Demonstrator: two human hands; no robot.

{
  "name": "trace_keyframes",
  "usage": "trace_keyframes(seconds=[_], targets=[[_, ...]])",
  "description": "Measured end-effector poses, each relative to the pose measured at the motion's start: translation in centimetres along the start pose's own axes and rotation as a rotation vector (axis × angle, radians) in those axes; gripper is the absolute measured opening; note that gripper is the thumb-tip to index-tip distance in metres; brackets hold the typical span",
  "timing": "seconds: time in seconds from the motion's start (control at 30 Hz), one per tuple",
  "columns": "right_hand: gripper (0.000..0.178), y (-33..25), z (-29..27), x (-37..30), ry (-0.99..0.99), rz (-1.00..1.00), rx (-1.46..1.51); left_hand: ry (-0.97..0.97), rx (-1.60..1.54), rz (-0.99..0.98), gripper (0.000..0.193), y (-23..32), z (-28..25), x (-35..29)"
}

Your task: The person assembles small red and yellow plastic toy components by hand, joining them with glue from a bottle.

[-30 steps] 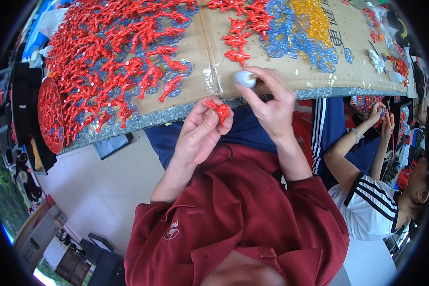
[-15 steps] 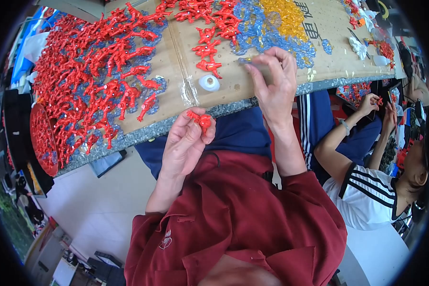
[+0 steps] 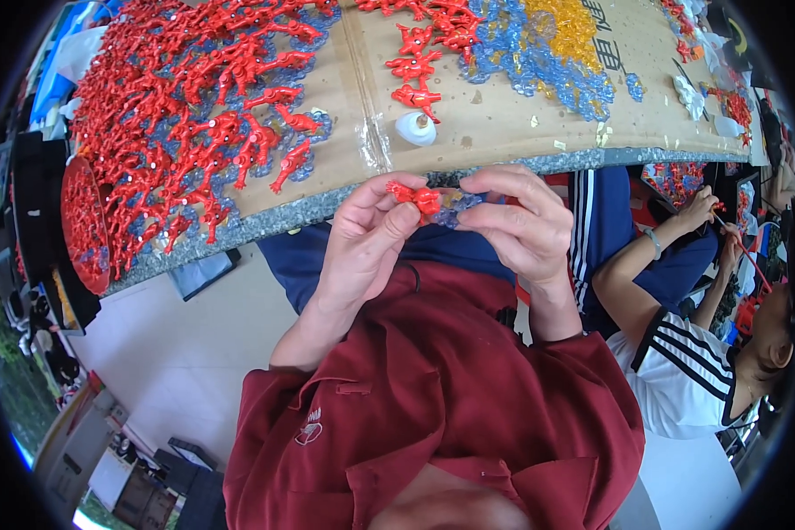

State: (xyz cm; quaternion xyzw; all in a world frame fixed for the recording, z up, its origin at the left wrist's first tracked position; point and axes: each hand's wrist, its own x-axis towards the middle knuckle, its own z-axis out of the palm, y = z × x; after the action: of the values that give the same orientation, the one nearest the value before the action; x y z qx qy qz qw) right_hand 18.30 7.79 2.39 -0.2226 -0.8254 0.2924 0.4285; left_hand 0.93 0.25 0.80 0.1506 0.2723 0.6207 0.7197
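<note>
In front of my chest, my left hand [image 3: 368,231] pinches a small red plastic figure [image 3: 422,200] between thumb and fingers. My right hand [image 3: 528,225] grips a clear blue plastic piece [image 3: 455,212] that meets the figure's right side. Whether the two are joined I cannot tell. Just beyond my hands, a small white squeeze bottle [image 3: 416,129] with a brownish tip lies on the cardboard [image 3: 495,132]. Several red figures [image 3: 414,66] lie in a column behind the bottle.
Red figures on blue pieces [image 3: 230,115] crowd the left of the table. Loose blue pieces [image 3: 539,75] and yellow pieces [image 3: 564,35] lie at the back right. The stone table edge [image 3: 309,212] runs before me. At right, a co-worker [image 3: 671,353] handles red parts.
My right hand has come back from the loose blue pieces, carrying one to the red figure. My left hand has shifted slightly right and up. The view has also shifted.
</note>
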Motion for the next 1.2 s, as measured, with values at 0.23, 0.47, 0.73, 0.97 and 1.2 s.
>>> trace_keyframes(seconds=[0.23, 0.47, 0.73, 0.97, 1.2], targets=[[0.045, 0.3, 1.3, -1.1, 0.034, 0.563, 0.703, 0.015, 0.048, 0.083, 0.025, -0.1, -0.4, -0.2], [0.039, 0.2, 1.7, -1.0, 0.028, 0.396, 0.601, -0.042, 0.009, 0.08, 0.024, -0.4, -0.8, -0.2], [0.039, 0.8, 3.3, -1.9, 0.13, 0.224, 0.471, -0.055, -0.097, 0.054, 0.021, -1.0, -0.8, -0.1], [0.027, 0.4, 2.7, -2.1, 0.232, 0.411, 0.646, -0.084, 0.269, 0.267, 0.016, -1.2, -1.1, 0.4], [0.02, 0.0, 2.2, -1.7, 0.165, 0.389, 0.604, -0.145, 0.451, 0.376, 0.012, -1.1, -1.3, 0.7]])
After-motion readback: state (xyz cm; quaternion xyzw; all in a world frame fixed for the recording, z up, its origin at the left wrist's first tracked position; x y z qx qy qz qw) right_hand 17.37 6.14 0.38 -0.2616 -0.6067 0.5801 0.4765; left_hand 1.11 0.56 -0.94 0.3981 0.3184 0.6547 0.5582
